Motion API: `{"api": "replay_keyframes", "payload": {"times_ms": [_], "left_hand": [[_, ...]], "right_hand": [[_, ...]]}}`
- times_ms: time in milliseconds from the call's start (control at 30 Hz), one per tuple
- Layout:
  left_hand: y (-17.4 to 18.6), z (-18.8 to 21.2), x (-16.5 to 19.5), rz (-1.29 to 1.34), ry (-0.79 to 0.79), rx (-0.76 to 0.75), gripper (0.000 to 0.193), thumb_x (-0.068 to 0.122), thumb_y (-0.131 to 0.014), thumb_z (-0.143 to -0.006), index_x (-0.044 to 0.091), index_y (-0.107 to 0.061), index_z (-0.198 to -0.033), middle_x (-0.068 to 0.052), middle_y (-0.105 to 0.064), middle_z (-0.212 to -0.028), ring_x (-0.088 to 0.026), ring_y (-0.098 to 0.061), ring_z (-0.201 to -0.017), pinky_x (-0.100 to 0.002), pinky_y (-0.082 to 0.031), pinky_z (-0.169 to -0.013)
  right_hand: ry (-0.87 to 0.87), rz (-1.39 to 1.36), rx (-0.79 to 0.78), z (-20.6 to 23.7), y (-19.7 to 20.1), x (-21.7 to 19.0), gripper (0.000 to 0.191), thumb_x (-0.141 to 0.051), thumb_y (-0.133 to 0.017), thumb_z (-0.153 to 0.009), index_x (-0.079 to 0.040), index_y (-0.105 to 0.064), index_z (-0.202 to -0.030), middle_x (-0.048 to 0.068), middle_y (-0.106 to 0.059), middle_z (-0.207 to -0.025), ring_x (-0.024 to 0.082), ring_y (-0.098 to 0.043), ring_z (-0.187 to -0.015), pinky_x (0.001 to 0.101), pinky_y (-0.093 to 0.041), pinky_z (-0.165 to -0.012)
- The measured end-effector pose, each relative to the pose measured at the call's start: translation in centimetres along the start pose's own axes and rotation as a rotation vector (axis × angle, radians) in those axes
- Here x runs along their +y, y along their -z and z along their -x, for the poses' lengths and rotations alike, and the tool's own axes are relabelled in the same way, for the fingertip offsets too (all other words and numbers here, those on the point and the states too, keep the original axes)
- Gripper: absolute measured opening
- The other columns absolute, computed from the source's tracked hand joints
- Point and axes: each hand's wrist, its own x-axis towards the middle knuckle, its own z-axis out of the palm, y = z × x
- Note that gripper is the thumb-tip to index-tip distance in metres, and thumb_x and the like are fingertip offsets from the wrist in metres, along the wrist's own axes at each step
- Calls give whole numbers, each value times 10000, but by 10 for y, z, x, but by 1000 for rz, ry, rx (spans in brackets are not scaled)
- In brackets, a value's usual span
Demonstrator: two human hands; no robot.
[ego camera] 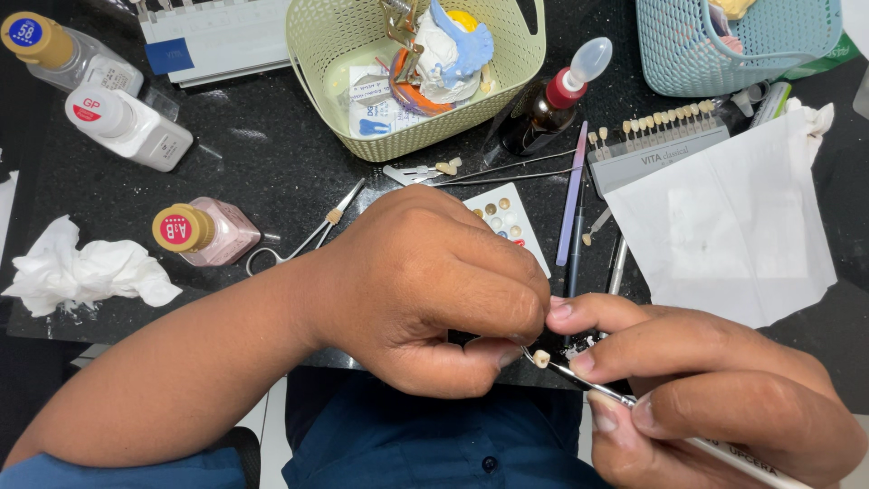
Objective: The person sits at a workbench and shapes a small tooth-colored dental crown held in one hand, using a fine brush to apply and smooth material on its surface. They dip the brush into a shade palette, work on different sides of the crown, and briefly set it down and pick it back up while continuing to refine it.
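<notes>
Left hand fingers clenched on a thin metal holder carrying a small cream tooth-shaped ceramic crown, held just above the near edge of the black speckled surface. Right hand fingers grasping a slim white-handled brush, tip at the crown. Build-up judged under way, not finished. Beyond: white round-well palette, pink bottle with yellow cap, green basket.
</notes>
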Motion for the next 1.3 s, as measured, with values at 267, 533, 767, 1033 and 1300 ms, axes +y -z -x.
{"api": "replay_keyframes", "payload": {"times_ms": [267,533,767,1033,1300], "left_hand": [[-2,3,-1,2,2,-2,103,108,-713,-852,110,-613,-828,-9,-634,-841,-203,-650,-681,-319,-477,-567],[-2,3,-1,-2,-3,-1,103,108,-711,-850,108,-611,-825,-12,-629,-831,-210,-644,-689,-324,-471,-562],[-2,3,-1,2,3,-3,108,107,-711,-849,111,-608,-818,-10,-623,-821,-202,-640,-665,-322,-468,-557],[-2,3,-1,-4,3,-5,100,107,-714,-847,110,-616,-826,-14,-625,-825,-221,-643,-702,-327,-469,-559],[-2,3,0,-4,14,-2,92,109,-713,-842,114,-622,-826,-8,-629,-823,-210,-642,-694,-323,-468,-556]], "right_hand": [[5,1,-10,2,0,3,207,-23,-726,-929,-81,-532,-975,153,-711,-1000,169,-791,-955,521,-583,-1053],[-1,-7,-18,4,0,2,208,-16,-733,-914,-74,-541,-970,166,-710,-1005,181,-790,-964,550,-573,-1066],[13,-15,-29,2,2,3,208,-17,-723,-930,-79,-530,-978,160,-705,-1011,196,-785,-993,534,-577,-1050],[-4,-8,8,4,-2,2,207,-23,-736,-918,-75,-539,-957,168,-713,-997,186,-794,-954,531,-587,-1045],[7,-5,6,3,-2,2,201,-31,-731,-930,-76,-537,-956,167,-710,-1000,176,-789,-937,512,-590,-1040]]}}
